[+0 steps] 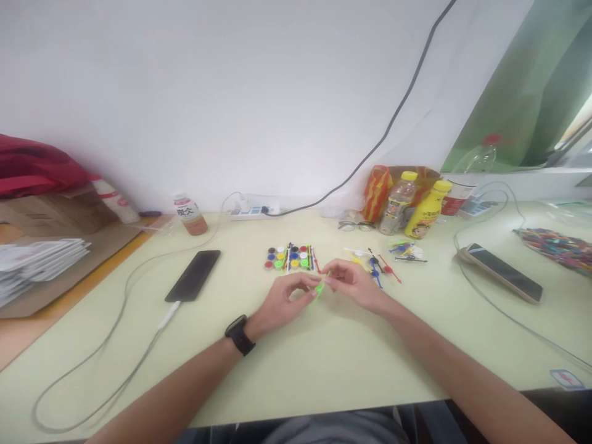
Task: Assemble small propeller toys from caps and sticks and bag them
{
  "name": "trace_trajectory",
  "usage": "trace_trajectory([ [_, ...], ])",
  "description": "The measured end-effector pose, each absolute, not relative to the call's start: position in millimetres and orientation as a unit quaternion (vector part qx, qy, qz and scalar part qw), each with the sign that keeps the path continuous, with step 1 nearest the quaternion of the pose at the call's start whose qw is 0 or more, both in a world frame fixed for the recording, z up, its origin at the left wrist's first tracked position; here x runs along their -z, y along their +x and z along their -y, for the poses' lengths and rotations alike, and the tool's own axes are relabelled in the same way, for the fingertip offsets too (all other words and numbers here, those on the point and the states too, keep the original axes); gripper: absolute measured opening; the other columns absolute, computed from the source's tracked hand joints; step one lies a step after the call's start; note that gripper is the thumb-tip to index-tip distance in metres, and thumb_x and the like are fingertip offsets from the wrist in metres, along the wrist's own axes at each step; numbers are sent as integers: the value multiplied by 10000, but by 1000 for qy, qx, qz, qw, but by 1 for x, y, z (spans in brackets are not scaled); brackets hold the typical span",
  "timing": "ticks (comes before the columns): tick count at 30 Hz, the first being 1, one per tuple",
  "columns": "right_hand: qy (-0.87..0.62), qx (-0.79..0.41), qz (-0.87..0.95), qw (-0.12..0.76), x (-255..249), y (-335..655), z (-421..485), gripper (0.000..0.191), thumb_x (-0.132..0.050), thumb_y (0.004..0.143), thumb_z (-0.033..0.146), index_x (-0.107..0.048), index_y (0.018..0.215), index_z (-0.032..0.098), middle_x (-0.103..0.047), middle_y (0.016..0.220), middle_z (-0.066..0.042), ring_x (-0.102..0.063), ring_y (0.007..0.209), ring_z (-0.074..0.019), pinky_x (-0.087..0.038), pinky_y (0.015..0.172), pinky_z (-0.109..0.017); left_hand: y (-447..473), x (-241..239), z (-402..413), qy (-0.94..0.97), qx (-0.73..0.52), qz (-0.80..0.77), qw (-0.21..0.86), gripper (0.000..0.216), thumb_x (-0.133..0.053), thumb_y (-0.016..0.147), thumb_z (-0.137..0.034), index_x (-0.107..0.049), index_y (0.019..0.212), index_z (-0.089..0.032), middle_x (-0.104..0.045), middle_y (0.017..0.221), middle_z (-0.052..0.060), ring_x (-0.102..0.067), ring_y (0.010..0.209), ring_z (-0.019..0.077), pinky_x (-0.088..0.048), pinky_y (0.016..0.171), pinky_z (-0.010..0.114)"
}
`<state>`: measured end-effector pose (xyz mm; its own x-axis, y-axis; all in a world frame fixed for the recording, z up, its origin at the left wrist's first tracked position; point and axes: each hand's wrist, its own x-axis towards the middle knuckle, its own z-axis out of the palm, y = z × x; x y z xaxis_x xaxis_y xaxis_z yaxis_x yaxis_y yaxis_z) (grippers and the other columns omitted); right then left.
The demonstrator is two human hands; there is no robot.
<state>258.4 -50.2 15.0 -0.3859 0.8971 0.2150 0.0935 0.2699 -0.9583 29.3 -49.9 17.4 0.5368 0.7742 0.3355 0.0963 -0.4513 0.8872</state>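
Note:
My left hand (283, 301) and my right hand (352, 282) meet over the middle of the pale green table (324, 357). Both pinch a thin bright green plastic stick (318, 291) between fingertips, the stick slanting down to the left. A black watch (240, 335) sits on my left wrist. Just behind the hands lies a tidy group of small coloured round caps and sticks (291, 258). To the right of my right hand several loose coloured sticks (383, 264) lie scattered.
A black phone (193, 274) on a white cable lies at left, a second phone (504, 272) at right. Drink bottles (419, 211), glasses (356, 226), a power strip (252, 211) and a small bottle (189, 214) line the back. A bag of coloured pieces (559, 246) sits far right.

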Motion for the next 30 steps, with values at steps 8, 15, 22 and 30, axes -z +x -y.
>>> trace_trajectory([
  [8, -425, -330, 703, 465, -15, 259, 53, 334, -553, 998, 462, -631, 1236, 242, -593, 914, -38, -571, 776, -169, -493, 678, -300, 28, -8, 39, 662, -420, -319, 532, 299, -805, 863, -353, -740, 1101, -186, -750, 1072, 85, -704, 977, 207, -581, 945, 361],
  [15, -384, -335, 734, 449, -17, 254, 63, 504, -456, 1043, 458, -442, 1510, 267, -562, 839, -15, -537, 746, -178, -454, 681, -308, 28, -13, 39, 626, -420, -349, 556, 332, -849, 813, -372, -757, 1055, -164, -767, 1078, 99, -730, 996, 235, -595, 952, 390],
  [22, -367, -466, 715, 369, -20, 258, 60, 641, -304, 1047, 624, -578, 633, 219, -459, 631, -11, -422, 598, -160, -403, 652, -332, 29, -14, 40, 622, -431, -352, 550, 298, -852, 811, -356, -764, 1021, -164, -774, 1062, 89, -738, 979, 221, -597, 958, 374],
  [30, -362, -502, 653, 437, -27, 257, 58, 448, -626, 931, 618, -531, 761, 215, -511, 674, 16, -439, 603, -138, -362, 582, -294, 29, -11, 40, 629, -427, -352, 546, 299, -839, 827, -363, -752, 1032, -164, -770, 1071, 91, -737, 987, 227, -596, 973, 393],
])
